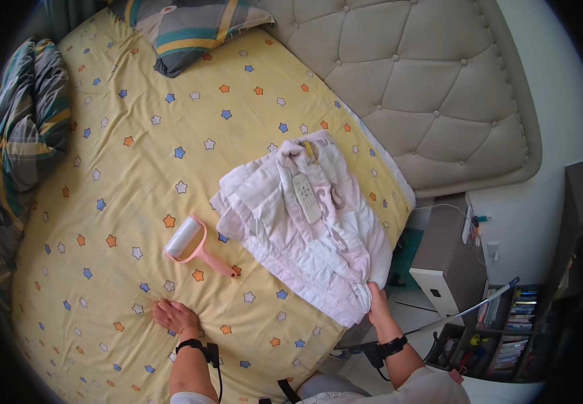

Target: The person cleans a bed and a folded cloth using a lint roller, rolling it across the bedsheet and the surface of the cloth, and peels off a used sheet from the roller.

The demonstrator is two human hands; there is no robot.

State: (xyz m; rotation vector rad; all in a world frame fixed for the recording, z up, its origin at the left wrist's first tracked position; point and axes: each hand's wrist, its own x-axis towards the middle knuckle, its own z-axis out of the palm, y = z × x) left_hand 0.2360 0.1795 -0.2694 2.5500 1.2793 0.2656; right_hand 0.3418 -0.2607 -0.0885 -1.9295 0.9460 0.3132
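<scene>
My left hand [174, 316] rests curled on the yellow star-print bed sheet [120, 283], with creases spreading out around it. At the near right edge of the bed, my right hand [378, 302] grips the corner of a folded white and pale pink quilt [271, 212]; its fingertips are partly hidden by the cloth. On top of the quilt lies a white remote control [306, 198]. A lint roller [184, 237] with a pink handle lies on the sheet between my left hand and the quilt, touched by neither hand.
Plaid pillow [190, 33] and bunched plaid duvet [29, 136] lie at the far and left sides. A tufted headboard [412, 86] stands beyond the quilt. To the right are a bedside cabinet [453, 267], a slanting metal pole [465, 310] and a dark shelf unit [495, 348].
</scene>
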